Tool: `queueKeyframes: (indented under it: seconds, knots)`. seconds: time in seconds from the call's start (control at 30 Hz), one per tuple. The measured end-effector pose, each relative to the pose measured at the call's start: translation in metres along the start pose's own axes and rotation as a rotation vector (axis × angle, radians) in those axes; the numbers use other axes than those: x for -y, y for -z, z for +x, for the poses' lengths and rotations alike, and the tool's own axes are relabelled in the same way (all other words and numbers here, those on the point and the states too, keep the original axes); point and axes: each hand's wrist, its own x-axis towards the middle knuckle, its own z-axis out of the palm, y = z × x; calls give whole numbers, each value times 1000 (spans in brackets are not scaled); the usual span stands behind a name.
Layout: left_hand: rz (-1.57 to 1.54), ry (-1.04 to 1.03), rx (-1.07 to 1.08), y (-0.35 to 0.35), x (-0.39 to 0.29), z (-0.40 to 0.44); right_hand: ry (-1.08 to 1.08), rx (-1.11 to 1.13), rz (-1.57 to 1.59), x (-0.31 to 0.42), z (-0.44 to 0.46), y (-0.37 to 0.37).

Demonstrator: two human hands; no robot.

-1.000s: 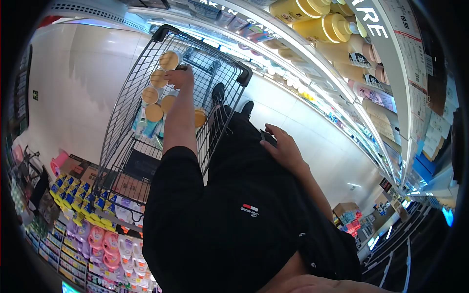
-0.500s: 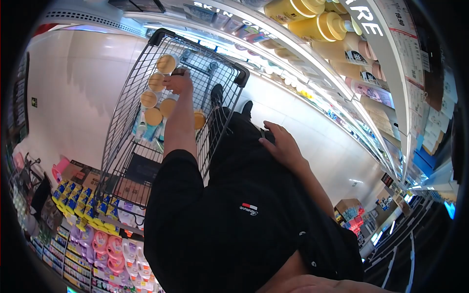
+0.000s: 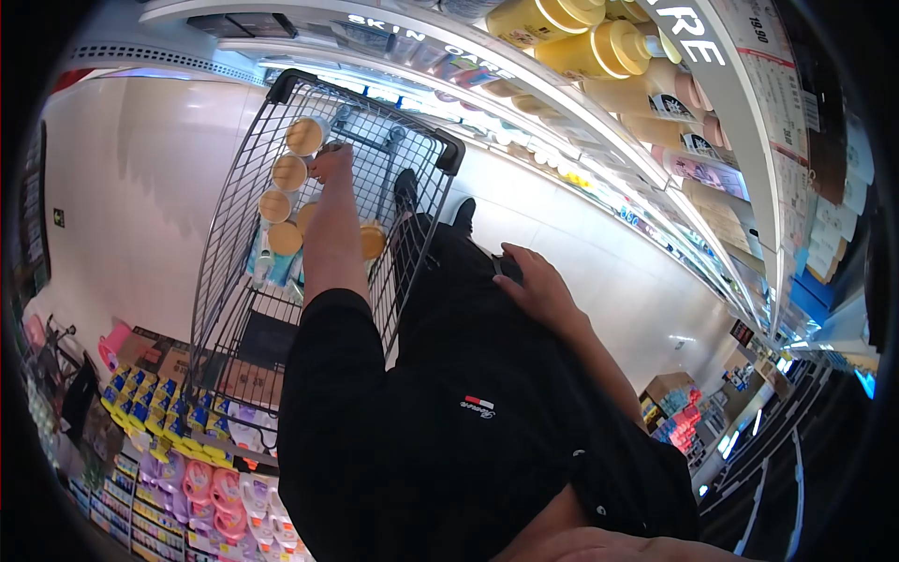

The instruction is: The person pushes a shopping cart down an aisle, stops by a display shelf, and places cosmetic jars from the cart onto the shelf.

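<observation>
Pale floor in two open stretches: one left of the cart, one between the dark-clothed legs and the lit shelf of bottles on the right. Inside the cart, dark corner caps at the far edge and bare mesh between the left hand and the right wall; to the left hand's other side, little room. At the cart's near end, close by, a display of yellow-and-blue packs. Left forearm down into the basket, fingers drawn narrow at a small dark item, just beside the farthest lidded tub; gripped or merely touched, cannot tell. Right hand outside the cart, near the thigh, thumb apart from the fingers; hold on anything, cannot tell. Round tan-lidded tubs in a row along the left wall, more beneath and beside the forearm, with blue-and-white packs nearer the body.
</observation>
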Motion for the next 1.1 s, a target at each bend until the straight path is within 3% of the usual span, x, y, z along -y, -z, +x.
queueKeyframes:
  seconds: [0.1,0.13,0.17,0.3,0.37,0.4,0.43,0.5,0.63,0.7,0.77,0.8,0.87,0.97,1.03,1.1]
  knots:
    - [-259,-25,-12,11,16,6,9,-15,-5,-3,-4,-1]
    - [230,-22,91,40,-37,-41,11,-16,9,-1,-4,1]
    - [719,-19,192,93,-120,-148,15,-17,22,1,-5,2]
    - [605,-181,291,139,-127,-179,66,-39,48,6,-5,5]
    - [466,-381,493,163,-129,-191,98,-65,25,-6,-4,1]
    - [408,-462,475,173,-126,-197,105,-61,25,-9,-3,1]
    - [405,-463,464,187,-129,-202,132,-56,33,-12,-1,2]
    - [256,-332,731,224,-149,-222,173,-52,39,-17,1,3]
    - [247,-548,811,301,-206,-294,277,-57,58,-18,1,8]
    - [59,-523,1073,330,-231,-332,289,-51,120,-17,-3,12]
    - [63,-536,1181,355,-258,-369,247,1,360,-21,-11,16]
    - [66,-542,1295,364,-266,-387,255,-5,364,-24,-17,18]
    - [89,-604,1354,373,-269,-417,404,62,706,-33,-29,25]
    - [111,-654,1481,381,-272,-475,575,56,856,-45,-54,40]
    - [77,-789,1622,381,-268,-511,580,25,899,-54,-73,52]
    - [115,-826,1649,378,-263,-540,565,-55,727,-65,-94,65]
